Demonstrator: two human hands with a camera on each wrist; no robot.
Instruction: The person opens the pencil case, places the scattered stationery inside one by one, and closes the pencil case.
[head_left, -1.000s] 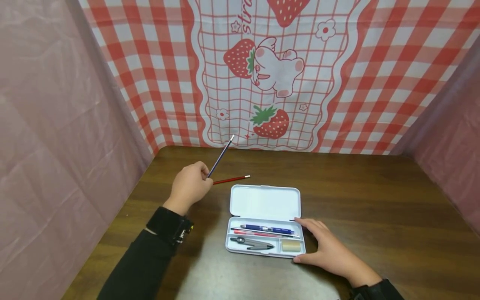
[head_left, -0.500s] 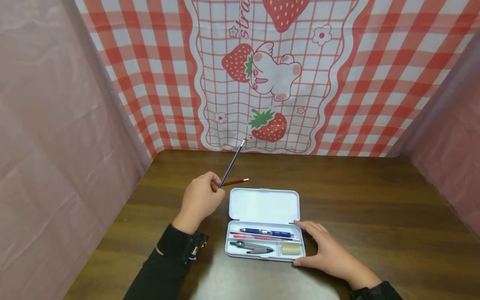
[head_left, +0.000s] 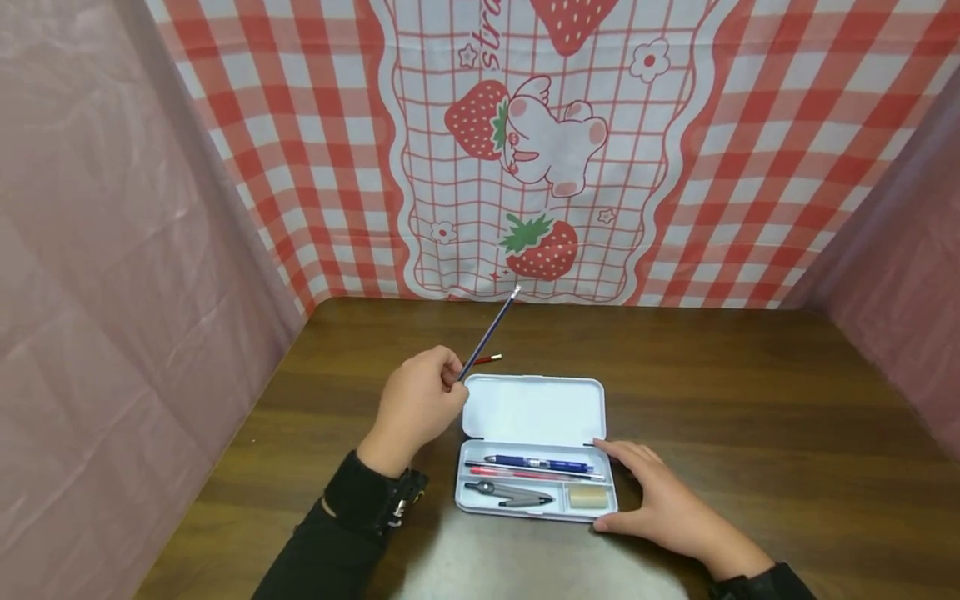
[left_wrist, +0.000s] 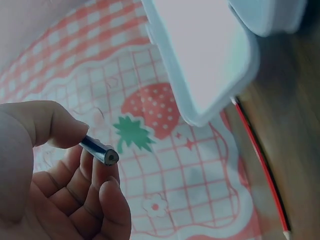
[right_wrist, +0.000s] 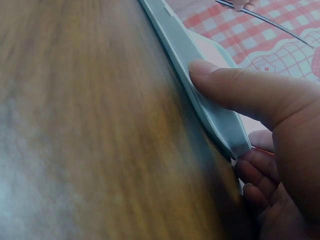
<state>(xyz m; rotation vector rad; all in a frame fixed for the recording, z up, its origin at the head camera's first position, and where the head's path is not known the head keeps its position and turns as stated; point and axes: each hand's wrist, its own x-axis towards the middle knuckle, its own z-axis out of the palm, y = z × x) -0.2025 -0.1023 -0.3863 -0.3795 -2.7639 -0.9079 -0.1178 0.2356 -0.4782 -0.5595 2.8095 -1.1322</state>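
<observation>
so the left hand point(head_left: 420, 402) has a dark blue wooden pencil with a white tip point(head_left: 491, 332) pinched between thumb and fingers, grip closed up snug, tip angled up and to the far right, right near the far left corner of an open rectangular white pencil case point(head_left: 534, 408). the right hand point(head_left: 660, 507) has its grip spread wide around the case's right end, thumb on the near side. inside there's a blue pen point(head_left: 538, 463), a slim red pen point(head_left: 498, 472), a grey compass point(head_left: 525, 497) and a beige block eraser point(head_left: 588, 497). a red pencil point(head_left: 490, 359) lies on the brown wooden worktop point(head_left: 750, 408), just past the case's far left corner.
</observation>
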